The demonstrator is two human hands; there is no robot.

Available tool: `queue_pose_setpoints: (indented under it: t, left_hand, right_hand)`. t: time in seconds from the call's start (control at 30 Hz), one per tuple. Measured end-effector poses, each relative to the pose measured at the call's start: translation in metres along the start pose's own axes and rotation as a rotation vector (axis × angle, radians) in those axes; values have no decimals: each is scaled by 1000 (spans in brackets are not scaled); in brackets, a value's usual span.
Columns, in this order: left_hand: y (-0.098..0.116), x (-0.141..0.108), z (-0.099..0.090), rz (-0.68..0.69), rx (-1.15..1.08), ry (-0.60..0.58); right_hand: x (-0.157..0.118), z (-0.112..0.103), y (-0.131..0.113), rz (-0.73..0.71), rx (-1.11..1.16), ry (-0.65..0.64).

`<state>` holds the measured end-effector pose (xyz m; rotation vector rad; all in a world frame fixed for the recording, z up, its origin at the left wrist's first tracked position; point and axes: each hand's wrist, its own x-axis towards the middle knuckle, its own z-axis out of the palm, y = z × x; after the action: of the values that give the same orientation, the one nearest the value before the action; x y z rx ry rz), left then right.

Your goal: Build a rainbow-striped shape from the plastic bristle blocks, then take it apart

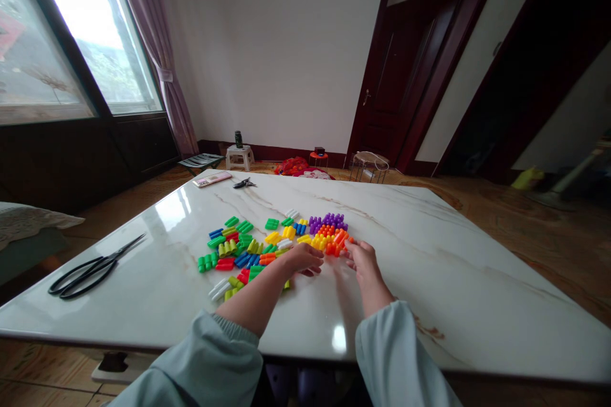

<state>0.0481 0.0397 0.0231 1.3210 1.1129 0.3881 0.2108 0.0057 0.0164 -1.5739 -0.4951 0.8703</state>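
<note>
Right hand (363, 261) is held partly open, nearer than the left, its fingertips set at the right edge of the orange pieces (338, 242), slanted away rightward on the worktop (468, 267). Left hand (301, 258) is loosely curled beside the yellow pieces (319, 241); neither hand's grip can be told.

Black scissors (90, 272) lie on the table (477, 280), with a phone (212, 179) toward its far edge.
</note>
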Motion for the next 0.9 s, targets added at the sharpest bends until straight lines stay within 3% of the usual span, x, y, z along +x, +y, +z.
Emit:
queue_pose_setpoints:
  t: [0.9]
  left_hand:
    - [8,-8,4,-15,-9,4]
  right_hand:
    - [-2,5,0,-19,4,-59]
